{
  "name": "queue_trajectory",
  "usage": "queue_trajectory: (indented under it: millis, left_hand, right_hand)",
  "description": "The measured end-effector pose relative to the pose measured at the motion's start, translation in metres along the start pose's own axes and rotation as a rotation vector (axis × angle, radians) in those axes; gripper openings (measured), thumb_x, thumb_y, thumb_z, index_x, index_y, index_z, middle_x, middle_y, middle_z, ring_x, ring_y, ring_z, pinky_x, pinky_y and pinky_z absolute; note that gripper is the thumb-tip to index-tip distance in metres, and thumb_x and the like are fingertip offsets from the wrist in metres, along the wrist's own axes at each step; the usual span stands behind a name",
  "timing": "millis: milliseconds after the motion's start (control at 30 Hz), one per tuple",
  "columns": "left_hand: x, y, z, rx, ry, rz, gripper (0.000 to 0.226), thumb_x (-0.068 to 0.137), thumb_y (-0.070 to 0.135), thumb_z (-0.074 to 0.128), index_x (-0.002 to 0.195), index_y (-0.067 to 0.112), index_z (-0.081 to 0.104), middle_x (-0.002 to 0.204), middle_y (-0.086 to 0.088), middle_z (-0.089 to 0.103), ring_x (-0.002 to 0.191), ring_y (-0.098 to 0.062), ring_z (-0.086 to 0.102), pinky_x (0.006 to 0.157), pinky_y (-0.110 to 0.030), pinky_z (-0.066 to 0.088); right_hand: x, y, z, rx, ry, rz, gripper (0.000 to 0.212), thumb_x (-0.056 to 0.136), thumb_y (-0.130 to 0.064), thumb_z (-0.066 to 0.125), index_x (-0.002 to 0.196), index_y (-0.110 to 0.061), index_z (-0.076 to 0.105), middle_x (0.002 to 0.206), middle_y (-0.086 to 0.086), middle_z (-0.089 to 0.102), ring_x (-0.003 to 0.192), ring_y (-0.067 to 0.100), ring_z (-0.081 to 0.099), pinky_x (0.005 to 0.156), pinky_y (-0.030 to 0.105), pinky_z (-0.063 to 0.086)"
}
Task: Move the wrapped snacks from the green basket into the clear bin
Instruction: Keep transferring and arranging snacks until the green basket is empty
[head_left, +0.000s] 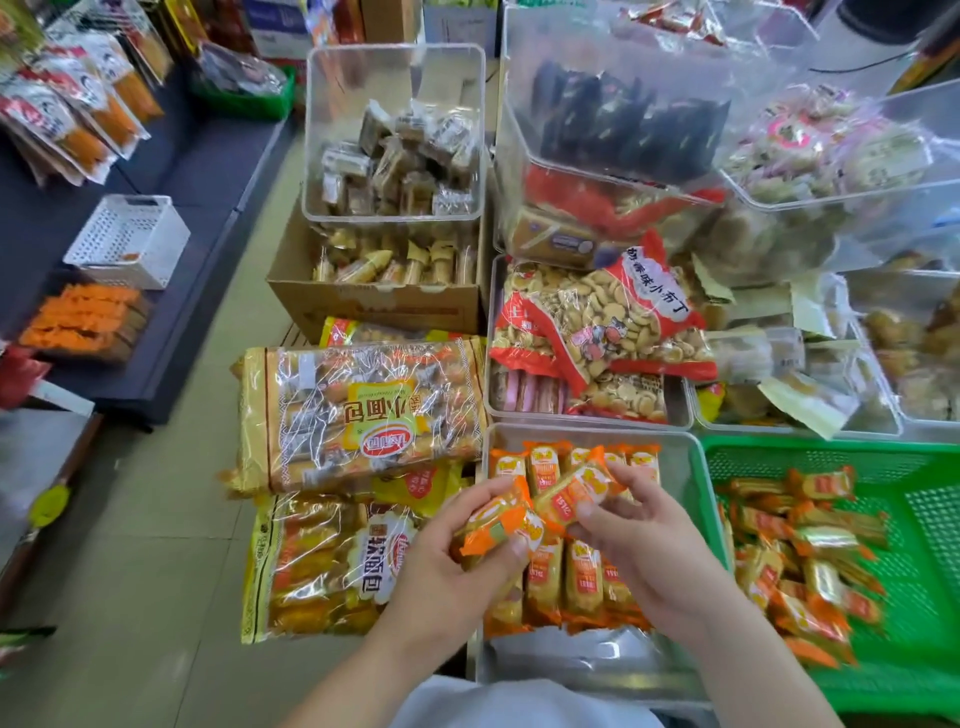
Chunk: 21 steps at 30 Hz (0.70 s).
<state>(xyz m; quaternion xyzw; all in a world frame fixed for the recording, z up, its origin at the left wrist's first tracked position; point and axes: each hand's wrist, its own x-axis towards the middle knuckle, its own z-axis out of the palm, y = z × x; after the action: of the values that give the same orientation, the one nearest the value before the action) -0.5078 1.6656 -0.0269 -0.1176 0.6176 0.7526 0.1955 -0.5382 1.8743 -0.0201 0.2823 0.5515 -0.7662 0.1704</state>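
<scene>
A green basket (831, 456) sits at the right, its mesh bottom partly covered by a loose heap of orange wrapped snacks (795, 561). Just beside it on the left stands a clear bin (680, 452), where more of the same snacks stand packed in rows. Left of the bin, large bags of bread (358, 415) lie stacked on the floor (156, 519). Above the bin, the left hand (452, 566) grips one orange packet (498, 525) with curled fingers. The right hand (644, 540) pinches a second packet (576, 488) between thumb and fingertips. The two packets touch.
</scene>
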Motion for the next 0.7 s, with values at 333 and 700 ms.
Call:
queue_trajectory:
  millis: [333, 700]
  left_hand:
    - [-0.008, -0.004, -0.026, -0.032, 0.171, -0.019, 0.050, 0.088, 0.009, 0.080, 0.120, 0.048, 0.073, 0.123, 0.011, 0.071, 0.106, -0.016, 0.074, 0.077, -0.044, 0.066]
    - [-0.009, 0.001, -0.045, -0.076, 0.227, -0.022, 0.050, 0.087, 0.010, 0.081, 0.120, 0.046, 0.074, 0.121, 0.013, 0.071, 0.103, -0.016, 0.074, 0.072, -0.042, 0.065]
  right_hand:
    - [0.045, 0.003, 0.018, -0.407, 0.101, 0.036, 0.060, 0.076, -0.008, 0.091, 0.124, -0.018, 0.056, 0.106, 0.009, 0.072, 0.083, 0.025, 0.078, 0.080, 0.039, 0.064]
    - [0.107, 0.027, 0.052, -0.750, 0.157, -0.011, 0.044, 0.086, -0.015, 0.082, 0.127, -0.019, 0.066, 0.093, 0.001, 0.073, 0.081, 0.026, 0.074, 0.080, 0.047, 0.065]
